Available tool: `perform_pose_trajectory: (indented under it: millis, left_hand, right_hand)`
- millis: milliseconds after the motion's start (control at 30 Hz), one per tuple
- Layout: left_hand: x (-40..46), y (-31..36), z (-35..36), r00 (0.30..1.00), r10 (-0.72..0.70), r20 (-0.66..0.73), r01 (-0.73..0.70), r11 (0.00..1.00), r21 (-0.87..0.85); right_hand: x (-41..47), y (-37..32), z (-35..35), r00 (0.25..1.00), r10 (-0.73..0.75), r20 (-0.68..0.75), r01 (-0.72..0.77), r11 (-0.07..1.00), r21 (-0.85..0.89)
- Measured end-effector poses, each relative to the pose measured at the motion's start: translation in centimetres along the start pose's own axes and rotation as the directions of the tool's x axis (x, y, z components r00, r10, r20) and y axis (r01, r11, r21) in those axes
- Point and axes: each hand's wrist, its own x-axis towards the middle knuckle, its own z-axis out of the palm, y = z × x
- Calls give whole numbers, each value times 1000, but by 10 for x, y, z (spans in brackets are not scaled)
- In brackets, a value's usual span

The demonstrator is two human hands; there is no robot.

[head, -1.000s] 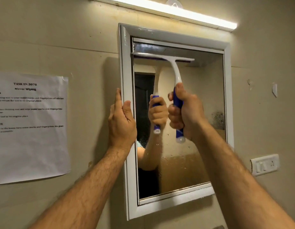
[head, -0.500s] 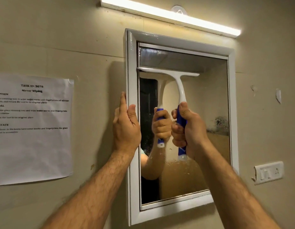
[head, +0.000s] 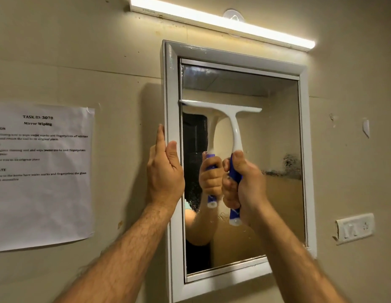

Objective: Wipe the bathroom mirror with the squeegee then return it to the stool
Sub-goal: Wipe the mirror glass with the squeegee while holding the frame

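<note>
Worn on the head, close to the wall, facing forward and slightly upward at the mirror; light bar at top, paper notice at left edge.

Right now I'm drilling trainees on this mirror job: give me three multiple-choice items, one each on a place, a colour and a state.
1. Where does the left hand rest?
A. mirror frame's left edge
B. wall switch
C. paper notice
2. What colour is the squeegee grip?
A. red
B. blue
C. green
3. How is the squeegee held?
A. lying loose
B. hanging from a hook
C. gripped by the right hand, blade on the mirror

Key: A, palm flat on the white frame; B, blue grip below a white neck; C, fingers wrap the handle.
</note>
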Motion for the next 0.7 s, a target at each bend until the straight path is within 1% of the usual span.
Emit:
perform_pose_trajectory:
  millis: [67,167,267,333,400,500,600,700]
  left_hand:
    - [0,1,-1,1000,3,1,-3,1000,-10]
    - [0,0,0,1000,10,7,-10,999,-34]
    - [0,-1,1,1000,12,6,-11,999,-45]
    - [0,-1,0,1000,15,8,-14,999,-51]
    - [0,-3,0,1000,25,8,-25,998,-49]
    - [0,-5,1,1000,22,7,-22,998,-54]
    - [1,-4,2,1000,16,9,-15,998,-60]
    - [0,-3,1,1000,20,8,-20,998,-59]
  right_hand:
    - [5,-8,3,1000,-15,-7,15,1000,2]
    - [21,-38,14,1000,4,-8,-4,999,47]
    - [30,-53,19,1000,-6,-5,6,1000,-1]
    - [25,-45,18,1000,11,-7,-11,999,34]
    - [11,-24,11,999,41,-14,-39,994,101]
    - [-14,16,-2,996,-16,-86,23,997,79]
    - [-29,32,-6,998,17,-68,-5,985,170]
    - [-18,17,-9,1000,-2,-30,5,996,87]
